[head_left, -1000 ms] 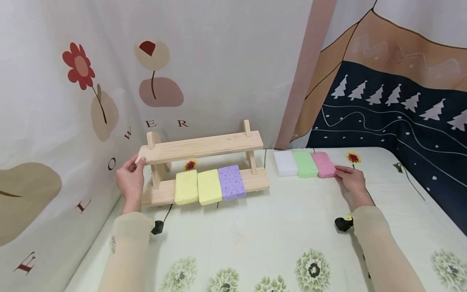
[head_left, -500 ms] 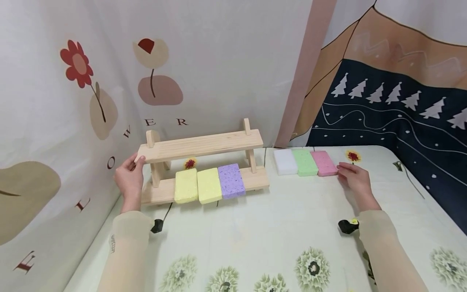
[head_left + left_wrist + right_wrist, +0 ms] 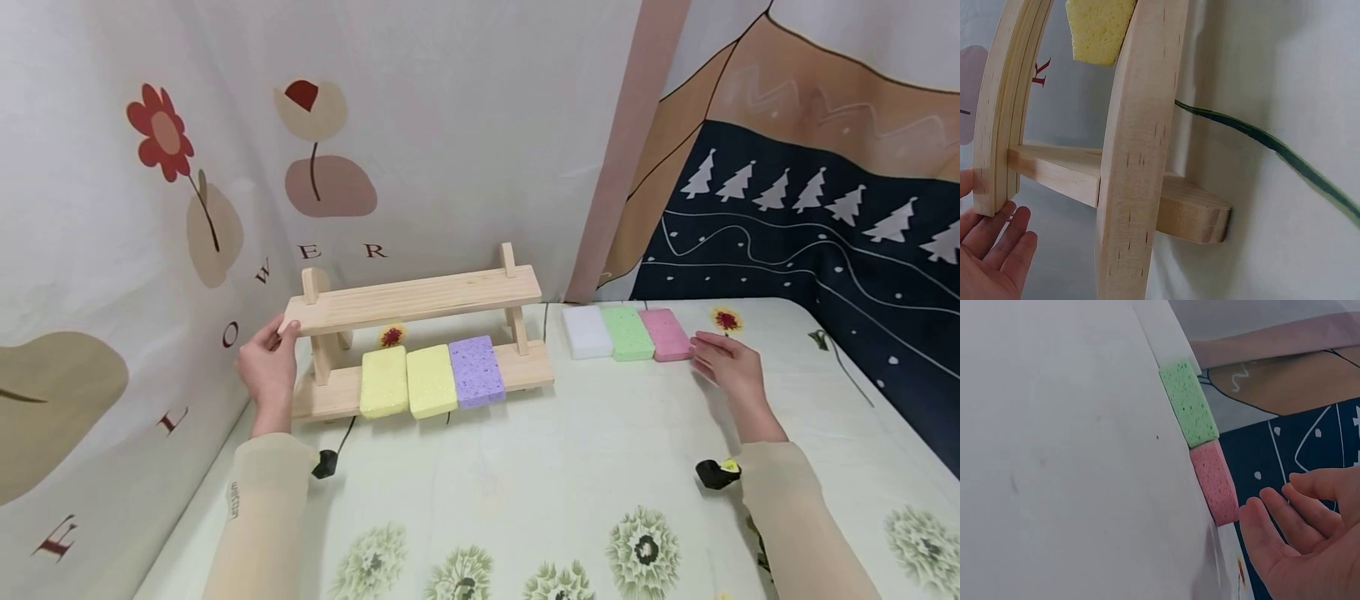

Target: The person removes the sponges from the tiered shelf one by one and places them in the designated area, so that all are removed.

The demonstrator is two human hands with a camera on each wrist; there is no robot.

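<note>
My left hand (image 3: 267, 367) pinches the left end of the upper board of a two-tier wooden shelf (image 3: 420, 300). Its thumb lies on top and the fingers (image 3: 1004, 240) reach underneath. Two yellow sponges (image 3: 384, 383) and a speckled purple sponge (image 3: 477, 372) lie side by side on the lower board, overhanging its front. To the right on the tablecloth, a white sponge (image 3: 587, 332), a green sponge (image 3: 631, 333) and a pink sponge (image 3: 666, 335) sit in a touching row. Beside the pink one is my right hand (image 3: 731, 371), fingers loosely extended and holding nothing.
A light cloth with printed flowers (image 3: 642, 550) covers the table (image 3: 525, 467). Patterned curtains (image 3: 465, 125) rise behind the shelf and along both sides. Black wrist devices (image 3: 717, 474) are at both cuffs.
My right hand has drawn back slightly to the right from the pink sponge's edge, which its fingers met earlier. The left hand, shelf and sponges stay in place.
</note>
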